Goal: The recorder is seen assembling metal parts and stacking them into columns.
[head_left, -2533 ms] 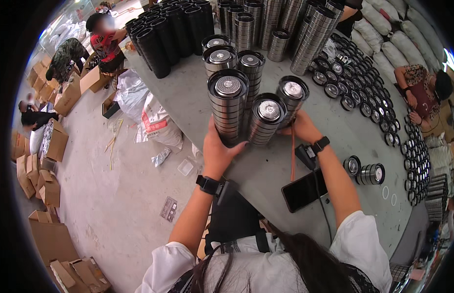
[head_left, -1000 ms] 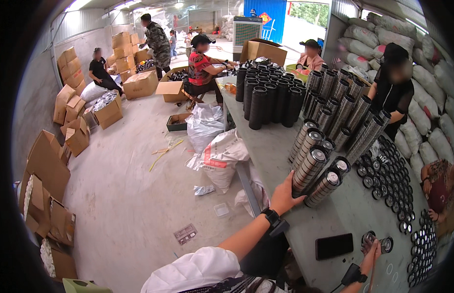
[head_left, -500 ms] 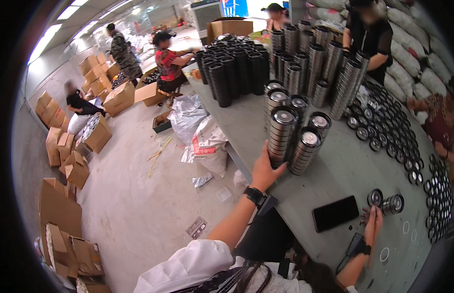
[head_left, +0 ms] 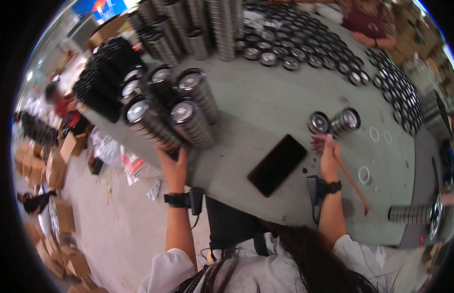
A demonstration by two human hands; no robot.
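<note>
My left hand (head_left: 174, 168) is at the near foot of a tall stack of round silver-and-black pieces (head_left: 154, 126), its thumb and fingers curled against the lowest ones. Several similar stacks (head_left: 190, 122) stand close beside it. My right hand (head_left: 329, 154) is closed, with a thin brown stick (head_left: 353, 183) slanting out of it toward me. Just beyond those fingertips are a round black-rimmed piece (head_left: 319, 122) and a short stack of such pieces lying tilted (head_left: 346, 121). Whether the fingertips touch the round piece I cannot tell.
A black phone (head_left: 277, 165) lies between my hands. Thin white rings (head_left: 363, 174) are at the right. Rows of round pieces (head_left: 329, 61) cover the far side. Black tubes (head_left: 102, 78) and taller silver stacks (head_left: 175, 27) stand far left. A person (head_left: 371, 24) sits across the table.
The view has swung to the right and down, so the table's right end now shows. My left hand stays at the stack; my right hand still holds the stick by the round pieces.
</note>
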